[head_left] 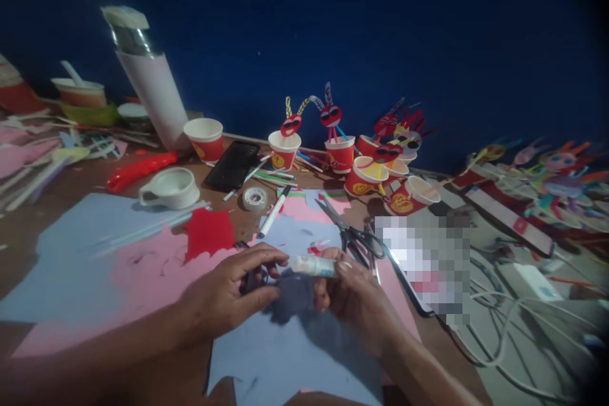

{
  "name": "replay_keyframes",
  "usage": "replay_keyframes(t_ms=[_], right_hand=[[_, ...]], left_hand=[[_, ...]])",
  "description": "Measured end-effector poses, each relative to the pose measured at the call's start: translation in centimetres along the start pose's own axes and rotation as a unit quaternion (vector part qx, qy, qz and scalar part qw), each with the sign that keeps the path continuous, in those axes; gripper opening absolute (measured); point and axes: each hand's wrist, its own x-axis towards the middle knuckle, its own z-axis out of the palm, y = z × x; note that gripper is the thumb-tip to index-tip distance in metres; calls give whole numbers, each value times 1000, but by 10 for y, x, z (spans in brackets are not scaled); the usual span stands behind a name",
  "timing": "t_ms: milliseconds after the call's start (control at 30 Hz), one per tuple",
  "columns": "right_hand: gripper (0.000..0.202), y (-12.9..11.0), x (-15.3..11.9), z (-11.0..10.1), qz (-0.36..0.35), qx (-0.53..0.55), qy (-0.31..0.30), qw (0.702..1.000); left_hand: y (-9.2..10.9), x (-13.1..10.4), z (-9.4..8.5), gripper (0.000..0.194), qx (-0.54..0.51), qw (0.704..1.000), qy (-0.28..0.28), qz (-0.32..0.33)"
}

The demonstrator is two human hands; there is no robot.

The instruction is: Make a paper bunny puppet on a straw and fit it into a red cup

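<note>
Your L hand [228, 288] has fingers half-curled, thumb apart; can't tell if they hold anything. Next along, the whitish tube [311, 265] is held up over the blue sheet [290, 355], prob. light, stiff-ish, a bit slick, so take it mid-barrel. Your R hand [356, 298] has fingers closed round its R end

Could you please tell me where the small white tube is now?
In the head view, the small white tube is below centre, held in the right hand, its tip near the left hand.
</note>
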Motion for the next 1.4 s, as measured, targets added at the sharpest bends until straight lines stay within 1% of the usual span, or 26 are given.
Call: replay_keyframes(t_ms=[67, 133, 167, 233, 267, 300, 333, 400, 467, 533, 633, 700, 800, 867, 967, 1033, 1100, 1167, 1233, 1300, 1367, 1400], right_hand=[[22, 7, -1, 5, 14, 31, -24, 999], [27, 16, -2, 10, 33, 52, -47, 997], [29, 21, -2, 11, 40, 57, -58, 996], [33, 31, -3, 13, 49, 58, -77, 994], [35, 35, -4, 13, 54, 50, -88, 993], [37, 38, -5, 13, 62, 34, -99, 993], [39, 40, -6, 13, 71, 14, -112, 991], [44, 42, -6, 12, 86, -28, -135, 987], [50, 43, -6, 11, 94, -47, -145, 984], [55, 42, -4, 10, 97, -51, -139, 984], [56, 39, -3, 9, 106, -75, -129, 983], [54, 35, -4, 9, 104, -125, -123, 979], [50, 30, -5, 10, 72, -229, -92, 966], [47, 29, -6, 12, 56, -274, -75, 957], [45, 30, -5, 15, 23, -268, -70, 960], [44, 31, -5, 17, 3, -245, -81, 966], [46, 31, -5, 19, 21, -222, -107, 969], [49, 28, -6, 19, 68, -190, -142, 969], [51, 25, -6, 19, 109, -158, -176, 966], [52, 22, -6, 18, 123, -162, -192, 960], [51, 21, -6, 16, 89, -226, -179, 954], [49, 21, -7, 15, 59, -280, -154, 946]], left_hand=[[5, -1, 4, 48, -100, 993, 21, -62], [10, -1, 10, 53, -199, 977, 13, -77], [12, 0, 13, 50, -247, 967, -7, -69], [18, 2, 18, 35, -348, 935, -55, -36], [20, 2, 19, 29, -375, 924, -63, -26], [21, 3, 19, 26, -378, 924, -51, -26], [23, 3, 19, 25, -364, 931, -30, -31], [23, 2, 17, 29, -319, 946, 7, -47], [22, 1, 15, 35, -311, 949, 5, -59], [20, 0, 15, 36, -321, 944, -5, -71], [19, -1, 15, 34, -334, 940, 8, -70], [22, -1, 15, 34, -345, 936, 20, -73], [28, -2, 15, 32, -352, 930, 38, -98], [31, -1, 15, 31, -354, 929, 39, -94], [27, 1, 14, 32, -363, 930, 4, -60], [22, 1, 15, 36, -369, 927, -23, -62], [17, 0, 15, 38, -378, 921, -38, -84], [15, 0, 16, 37, -392, 914, -45, -98], [17, -1, 16, 36, -409, 907, -39, -97], [20, 0, 16, 34, -414, 906, -16, -88], [23, 1, 16, 32, -406, 910, 16, -85], [23, 1, 15, 32, -399, 912, 30, -87]])
